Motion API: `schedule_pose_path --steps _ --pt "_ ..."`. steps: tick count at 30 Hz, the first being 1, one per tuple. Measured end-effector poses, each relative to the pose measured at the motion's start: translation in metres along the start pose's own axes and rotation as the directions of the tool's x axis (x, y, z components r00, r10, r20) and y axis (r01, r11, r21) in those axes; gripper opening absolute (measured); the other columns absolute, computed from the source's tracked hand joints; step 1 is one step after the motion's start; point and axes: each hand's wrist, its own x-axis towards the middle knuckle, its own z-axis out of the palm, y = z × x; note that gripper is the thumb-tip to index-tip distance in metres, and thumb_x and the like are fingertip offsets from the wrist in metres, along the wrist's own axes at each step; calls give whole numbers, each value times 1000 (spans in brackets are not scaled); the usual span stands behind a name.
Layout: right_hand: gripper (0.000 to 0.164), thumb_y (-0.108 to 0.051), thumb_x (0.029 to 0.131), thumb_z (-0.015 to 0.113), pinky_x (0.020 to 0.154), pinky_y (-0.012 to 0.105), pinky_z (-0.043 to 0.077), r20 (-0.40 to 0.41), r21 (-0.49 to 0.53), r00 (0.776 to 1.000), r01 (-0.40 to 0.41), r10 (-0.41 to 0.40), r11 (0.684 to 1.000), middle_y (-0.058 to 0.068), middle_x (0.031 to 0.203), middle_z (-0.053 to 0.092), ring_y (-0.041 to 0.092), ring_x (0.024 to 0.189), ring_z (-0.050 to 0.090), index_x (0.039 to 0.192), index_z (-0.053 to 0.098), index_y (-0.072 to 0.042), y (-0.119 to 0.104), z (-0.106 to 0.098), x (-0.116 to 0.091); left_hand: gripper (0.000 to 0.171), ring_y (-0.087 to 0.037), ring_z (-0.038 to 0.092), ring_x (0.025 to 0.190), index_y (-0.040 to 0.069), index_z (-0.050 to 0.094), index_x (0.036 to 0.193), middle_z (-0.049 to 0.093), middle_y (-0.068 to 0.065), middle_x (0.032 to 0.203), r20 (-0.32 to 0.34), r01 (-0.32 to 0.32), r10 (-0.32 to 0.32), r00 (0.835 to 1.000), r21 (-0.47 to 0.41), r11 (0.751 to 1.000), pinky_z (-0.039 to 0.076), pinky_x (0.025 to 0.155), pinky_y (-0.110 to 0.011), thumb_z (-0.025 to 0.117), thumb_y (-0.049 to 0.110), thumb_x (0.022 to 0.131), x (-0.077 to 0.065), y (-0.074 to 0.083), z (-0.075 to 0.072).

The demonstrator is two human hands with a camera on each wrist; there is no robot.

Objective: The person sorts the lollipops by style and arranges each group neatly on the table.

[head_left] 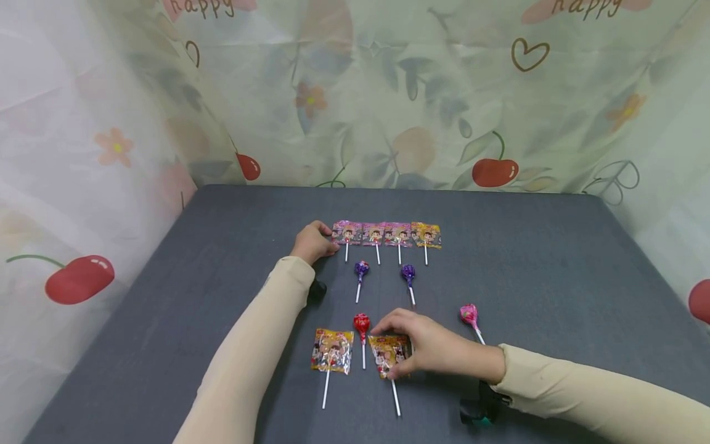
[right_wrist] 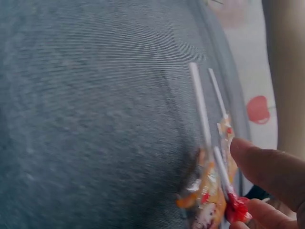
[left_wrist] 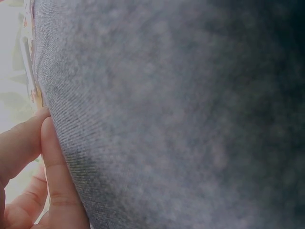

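Observation:
At the back of the table, a row of flat-wrapped lollipops on white sticks includes three pink packets (head_left: 374, 234) and one orange packet (head_left: 426, 234) at its right end. My left hand (head_left: 313, 242) touches the left edge of the row with its fingertips; the left wrist view shows its fingers (left_wrist: 57, 167) low against the cloth. Nearer me, my right hand (head_left: 421, 345) spans an orange-wrapped lollipop (head_left: 386, 354), thumb at its lower right, fingers at its upper left. Beside it lie a red lollipop (head_left: 362, 324) and another orange-wrapped lollipop (head_left: 333, 349).
Two purple lollipops (head_left: 362, 269) lie between the back row and the nearer sweets. A pink round lollipop (head_left: 469, 313) is right of the right hand. The dark grey table (head_left: 532, 259) is backed by a patterned curtain (head_left: 377, 92).

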Motion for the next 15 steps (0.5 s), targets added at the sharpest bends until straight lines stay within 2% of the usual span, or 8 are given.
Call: schedule_pose_path --steps 5,15 --pt "57 -23 71 87 101 38 44 7 -69 1000 -27 27 997 -2 120 56 17 114 55 120 61 -12 -2 6 -2 37 -11 60 72 5 56 113 60 -17 110 2 4 -4 1000 -5 1000 48 61 -20 75 1 82 -1 0 0" --pt "63 -24 69 88 97 37 45 -11 -174 1000 23 -25 985 2 118 56 19 110 53 122 59 -8 -4 12 -1 36 -12 60 71 5 56 113 59 -15 106 2 5 -5 1000 3 1000 47 60 -20 75 2 82 -1 1 0"
